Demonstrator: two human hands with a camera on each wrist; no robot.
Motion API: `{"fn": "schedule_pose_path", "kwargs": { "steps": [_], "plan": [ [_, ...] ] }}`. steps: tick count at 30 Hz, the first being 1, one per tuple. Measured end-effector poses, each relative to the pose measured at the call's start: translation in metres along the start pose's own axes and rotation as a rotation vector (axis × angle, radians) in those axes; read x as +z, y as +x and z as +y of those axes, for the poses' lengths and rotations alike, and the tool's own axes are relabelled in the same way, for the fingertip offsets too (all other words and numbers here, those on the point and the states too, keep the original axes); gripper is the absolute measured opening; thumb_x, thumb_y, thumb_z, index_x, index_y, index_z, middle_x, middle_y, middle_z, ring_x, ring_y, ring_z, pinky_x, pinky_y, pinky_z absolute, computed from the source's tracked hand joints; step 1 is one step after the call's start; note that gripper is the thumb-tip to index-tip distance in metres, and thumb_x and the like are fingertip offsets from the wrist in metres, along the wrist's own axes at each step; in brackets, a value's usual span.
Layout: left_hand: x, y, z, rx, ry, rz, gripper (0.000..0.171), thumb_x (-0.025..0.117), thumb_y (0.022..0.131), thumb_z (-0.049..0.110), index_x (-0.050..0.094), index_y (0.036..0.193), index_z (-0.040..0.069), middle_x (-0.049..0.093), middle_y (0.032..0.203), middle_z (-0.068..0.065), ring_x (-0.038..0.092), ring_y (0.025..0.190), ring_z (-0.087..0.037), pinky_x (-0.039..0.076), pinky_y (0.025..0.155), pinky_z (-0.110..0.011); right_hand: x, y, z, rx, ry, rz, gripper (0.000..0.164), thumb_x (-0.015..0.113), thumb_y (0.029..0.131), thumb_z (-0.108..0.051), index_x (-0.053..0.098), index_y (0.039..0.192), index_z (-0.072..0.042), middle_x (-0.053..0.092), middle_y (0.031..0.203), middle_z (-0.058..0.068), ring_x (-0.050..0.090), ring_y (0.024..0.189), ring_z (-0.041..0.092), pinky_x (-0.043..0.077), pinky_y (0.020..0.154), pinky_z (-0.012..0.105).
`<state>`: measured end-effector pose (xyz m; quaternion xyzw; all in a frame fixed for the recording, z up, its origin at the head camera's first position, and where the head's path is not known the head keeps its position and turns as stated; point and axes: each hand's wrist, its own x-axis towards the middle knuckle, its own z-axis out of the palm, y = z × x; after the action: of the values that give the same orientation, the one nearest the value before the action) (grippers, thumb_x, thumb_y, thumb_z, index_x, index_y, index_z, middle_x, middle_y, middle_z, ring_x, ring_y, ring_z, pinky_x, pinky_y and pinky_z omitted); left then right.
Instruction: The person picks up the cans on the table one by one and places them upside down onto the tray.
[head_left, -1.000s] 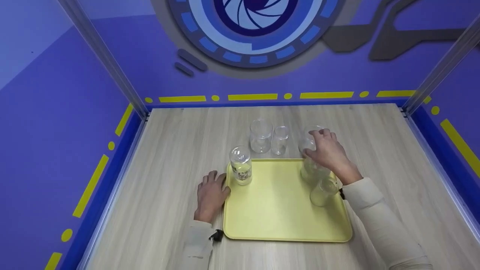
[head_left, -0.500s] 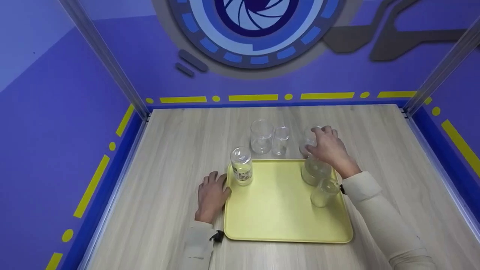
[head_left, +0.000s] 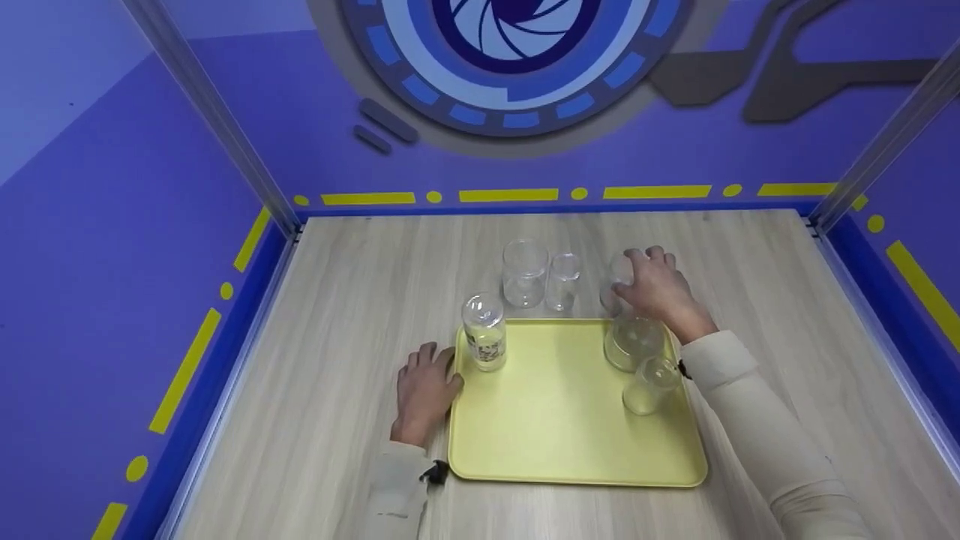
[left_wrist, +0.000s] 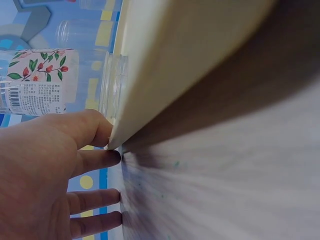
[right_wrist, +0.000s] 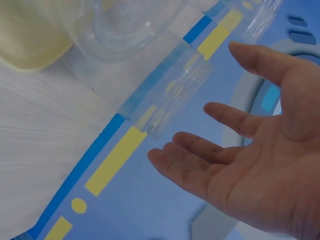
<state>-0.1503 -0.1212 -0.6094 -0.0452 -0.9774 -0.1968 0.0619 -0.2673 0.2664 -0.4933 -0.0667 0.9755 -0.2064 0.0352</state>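
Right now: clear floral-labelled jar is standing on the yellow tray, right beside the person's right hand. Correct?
Wrong hand: the clear floral-labelled jar is beside the person's left hand, as the head view shows and the left wrist view confirms. It does stand on the yellow tray.

The rectangular tray (head_left: 562, 427) is plain pale yellow; 1 clear cylindrical jar (left_wrist: 87, 80) has a white label (left_wrist: 37, 82) with red flowers and green leaves; the 2 fabric sleeves (head_left: 772, 442) are off-white.
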Motion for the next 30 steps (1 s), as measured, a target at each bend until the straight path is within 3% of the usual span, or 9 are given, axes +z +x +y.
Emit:
{"fn": "schedule_pose_path", "kwargs": {
  "steps": [15, 30],
  "plan": [
    [0.001, -0.001, 0.000, 0.011, 0.004, 0.014, 0.045, 0.067, 0.094, 0.027, 0.071, 0.136, 0.011, 0.057, 0.143, -0.021, 0.054, 0.123, -0.041, 0.049, 0.095, -0.060, 0.003, 0.014, 0.007, 0.030, 0.021, -0.063, 0.078, 0.073, 0.099, -0.028, 0.036, 0.159, 0.006, 0.032, 0.152, 0.042, 0.033, 0.137, 0.059, 0.039, 0.106, 0.071],
    [0.000, -0.001, 0.001, 0.012, -0.005, 0.017, 0.045, 0.067, 0.093, 0.026, 0.071, 0.135, 0.010, 0.057, 0.142, -0.022, 0.054, 0.122, -0.042, 0.049, 0.093, -0.061, 0.005, 0.021, 0.009, 0.035, 0.009, -0.085, 0.079, 0.074, 0.097, -0.027, 0.036, 0.159, 0.005, 0.034, 0.146, 0.042, 0.037, 0.131, 0.058, 0.043, 0.101, 0.070]
  ]
}}
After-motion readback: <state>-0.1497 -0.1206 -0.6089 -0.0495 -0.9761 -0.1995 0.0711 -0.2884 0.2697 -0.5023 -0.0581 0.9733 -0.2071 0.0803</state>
